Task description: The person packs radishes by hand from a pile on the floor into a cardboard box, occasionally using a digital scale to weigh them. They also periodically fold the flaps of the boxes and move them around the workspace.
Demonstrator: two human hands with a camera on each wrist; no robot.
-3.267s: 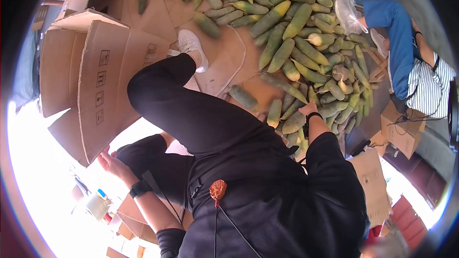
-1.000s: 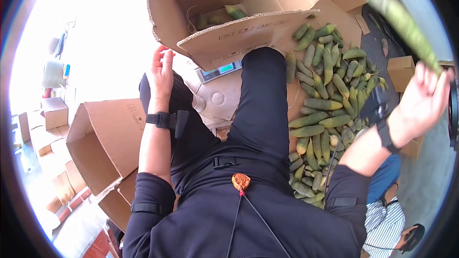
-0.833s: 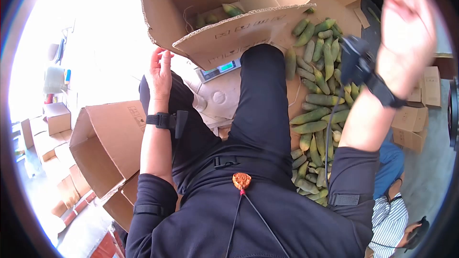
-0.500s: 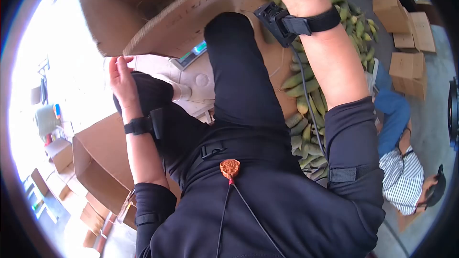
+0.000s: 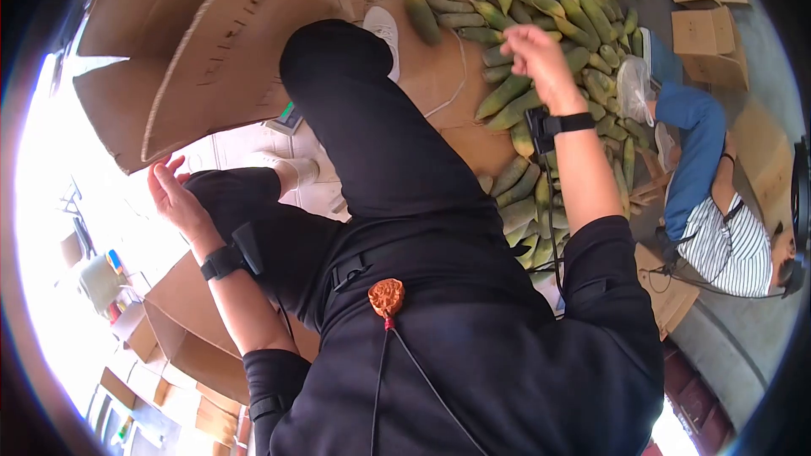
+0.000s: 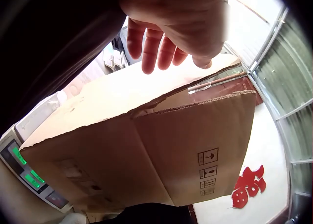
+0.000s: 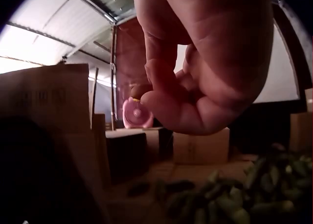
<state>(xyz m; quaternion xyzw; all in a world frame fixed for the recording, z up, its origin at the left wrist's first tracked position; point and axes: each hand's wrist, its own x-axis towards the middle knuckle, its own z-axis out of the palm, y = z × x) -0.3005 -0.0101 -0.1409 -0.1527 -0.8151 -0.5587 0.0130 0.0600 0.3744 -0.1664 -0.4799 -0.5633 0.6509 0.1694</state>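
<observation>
Vegetable pile [image 5: 507, 97] beneath right grip [image 5: 541, 59]

left hand [image 5: 173, 194] flat, right hand [image 5: 541, 55] loosely curled

I see the box [image 5: 211, 42] just above my left hand [image 5: 173, 198], a scale [image 5: 287, 116] seemingly tucked under it, and the vegetable pile [image 5: 541, 8] spread right of my leg [image 5: 372, 127], beneath my right hand [image 5: 536, 55], with a seated person [image 5: 718, 219] further right.

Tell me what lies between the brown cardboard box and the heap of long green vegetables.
The person's black-trousered knee and white shoe, seen in the head view, separate the brown cardboard box from the green vegetable heap.
</observation>
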